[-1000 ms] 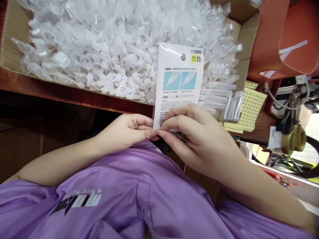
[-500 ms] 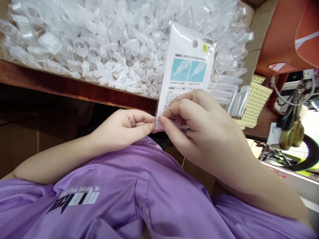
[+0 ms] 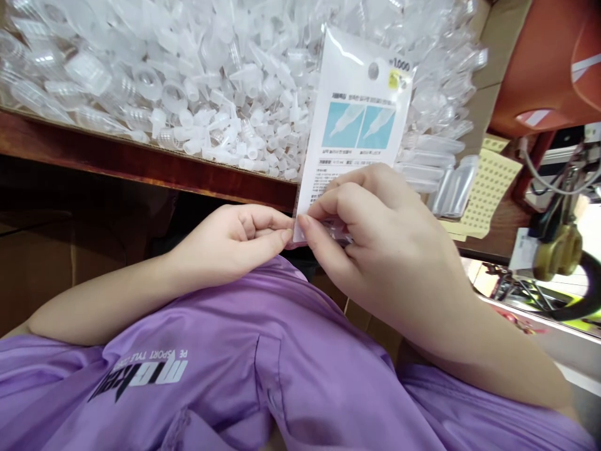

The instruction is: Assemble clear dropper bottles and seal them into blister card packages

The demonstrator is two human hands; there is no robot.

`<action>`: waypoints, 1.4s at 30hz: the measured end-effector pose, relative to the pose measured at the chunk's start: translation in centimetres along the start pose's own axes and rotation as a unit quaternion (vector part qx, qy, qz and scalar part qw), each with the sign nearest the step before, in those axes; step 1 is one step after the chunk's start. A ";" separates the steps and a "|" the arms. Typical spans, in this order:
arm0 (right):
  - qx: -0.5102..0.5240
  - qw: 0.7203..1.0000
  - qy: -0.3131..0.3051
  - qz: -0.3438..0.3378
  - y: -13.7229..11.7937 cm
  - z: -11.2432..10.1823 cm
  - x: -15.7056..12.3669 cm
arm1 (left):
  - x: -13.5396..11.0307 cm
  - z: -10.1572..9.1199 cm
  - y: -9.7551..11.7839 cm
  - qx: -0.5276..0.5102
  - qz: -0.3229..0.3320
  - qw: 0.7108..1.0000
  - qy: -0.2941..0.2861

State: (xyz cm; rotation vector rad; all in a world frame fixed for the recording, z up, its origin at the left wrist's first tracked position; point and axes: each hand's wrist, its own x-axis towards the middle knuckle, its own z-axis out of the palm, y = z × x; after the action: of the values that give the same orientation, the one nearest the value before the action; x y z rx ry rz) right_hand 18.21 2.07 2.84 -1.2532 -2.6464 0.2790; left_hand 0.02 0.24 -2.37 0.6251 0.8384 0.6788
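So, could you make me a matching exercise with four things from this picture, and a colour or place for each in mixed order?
1. packet
2. shirt
3. dotted sheet
4. plastic parts

a. purple
b. inside the cardboard box
c. yellow, right of the box
d. pinched by left hand and right hand

Pairs: 1-d, 2-a, 3-c, 4-b

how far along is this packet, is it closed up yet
Done: the printed card is inside the packet. In hand: the left hand and right hand pinch its lower edge, so closing looks unfinished. Left: the box holds a heap of loose plastic parts.
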 end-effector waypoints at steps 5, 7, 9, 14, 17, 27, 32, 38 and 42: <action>-0.012 1.000 0.002 -0.012 -0.1 0.1 0.0 | 0.1 0.1 0.2 0.001 -0.006 1.000 0.007; -0.014 1.000 0.002 -0.009 -0.2 0.1 0.0 | 0.0 0.1 0.3 0.005 -0.005 1.000 0.007; -0.015 1.000 0.003 -0.007 -0.3 0.2 0.0 | -0.2 0.0 0.3 0.008 -0.001 1.000 0.003; -0.005 1.000 0.010 0.001 -0.2 0.3 -0.2 | -0.3 0.3 0.1 0.002 -0.019 1.000 0.010; 0.019 1.000 0.009 0.016 -0.1 0.3 -0.3 | -0.2 0.6 -0.1 0.036 -0.009 0.999 0.037; 0.016 0.999 0.027 0.037 -0.4 0.8 -0.5 | -0.2 0.4 -0.3 0.120 -0.001 0.991 0.066; 0.013 0.998 0.043 0.041 -0.5 1.2 -0.6 | -0.1 0.6 -0.5 0.113 0.008 0.991 0.071; 0.028 0.996 0.054 0.070 -0.8 1.6 -0.7 | -0.2 0.3 -0.4 0.186 0.051 0.977 0.089; 0.030 0.995 0.066 0.072 -0.9 1.8 -0.8 | -0.3 0.2 -0.3 0.210 0.059 0.970 0.103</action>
State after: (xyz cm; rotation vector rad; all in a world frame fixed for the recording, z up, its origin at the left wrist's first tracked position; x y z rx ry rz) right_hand 17.53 0.72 1.29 -1.3954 -2.4247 0.2850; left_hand 0.11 -0.23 -2.34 1.0043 1.1607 0.6848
